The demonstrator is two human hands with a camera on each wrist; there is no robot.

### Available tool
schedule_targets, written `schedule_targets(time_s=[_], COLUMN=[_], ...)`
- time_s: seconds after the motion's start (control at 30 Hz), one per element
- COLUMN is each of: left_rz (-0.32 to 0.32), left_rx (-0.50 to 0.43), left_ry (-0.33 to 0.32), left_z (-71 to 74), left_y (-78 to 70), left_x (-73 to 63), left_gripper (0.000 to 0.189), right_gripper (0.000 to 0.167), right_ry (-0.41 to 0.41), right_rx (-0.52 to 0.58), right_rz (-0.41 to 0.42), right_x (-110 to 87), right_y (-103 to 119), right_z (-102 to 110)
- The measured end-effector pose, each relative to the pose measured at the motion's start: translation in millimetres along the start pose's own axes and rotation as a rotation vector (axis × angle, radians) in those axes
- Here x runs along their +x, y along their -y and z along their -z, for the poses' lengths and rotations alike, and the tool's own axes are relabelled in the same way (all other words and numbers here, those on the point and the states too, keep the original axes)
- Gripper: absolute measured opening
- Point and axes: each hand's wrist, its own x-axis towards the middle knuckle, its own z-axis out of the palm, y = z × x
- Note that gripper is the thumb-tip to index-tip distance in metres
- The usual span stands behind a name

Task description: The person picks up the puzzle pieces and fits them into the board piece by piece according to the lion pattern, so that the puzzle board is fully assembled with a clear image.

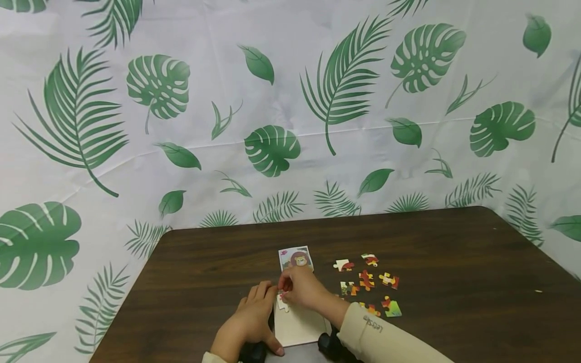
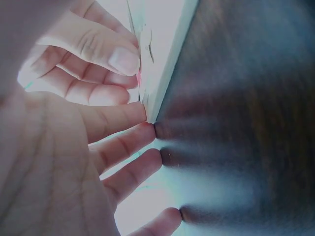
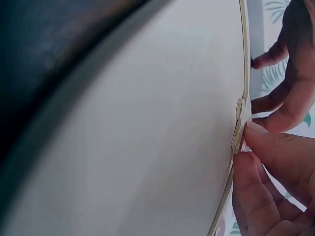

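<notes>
A pale, flat puzzle board (image 1: 301,328) lies at the front of the dark table. At its far left corner is a jigsaw piece (image 1: 283,305), pale with some pink. The thumb and fingers of my right hand (image 1: 305,288) pinch this piece against the board; in the right wrist view the piece (image 3: 238,129) shows edge-on at the frame. My left hand (image 1: 253,313) lies along the board's left side with its fingers extended. In the left wrist view, fingertips (image 2: 147,130) touch the table beside the board's corner, and one meets its edge.
Just beyond the board lies a picture card (image 1: 290,253) with a lion, partly covered by my right hand. Several loose jigsaw pieces (image 1: 365,280) are scattered to the right, some behind my right forearm. A leaf-patterned cloth (image 1: 218,166) hangs behind the table (image 1: 213,257).
</notes>
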Motion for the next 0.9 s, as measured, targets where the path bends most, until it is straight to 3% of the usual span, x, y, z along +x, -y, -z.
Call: schedule_targets(time_s=[0.47, 0.73, 0.9], left_rz=[0.010, 0.013, 0.016], left_rx=[-0.008, -0.006, -0.002], left_ry=[0.023, 0.023, 0.025], left_z=[1.4, 1.1, 1.0], left_y=[-0.8, -0.8, -0.9], left_x=[-0.1, 0.0, 0.4], left_gripper=[0.113, 0.112, 0.113], right_gripper=[0.027, 0.018, 0.016], right_ry=[0.113, 0.046, 0.010], right_rx=[-0.057, -0.118, -0.173], right_rz=[-0.009, 0.047, 0.013], right_x=[-3.3, -3.8, -2.9], right_y=[6.4, 5.8, 7.0], right_z=[8.4, 4.5, 1.3])
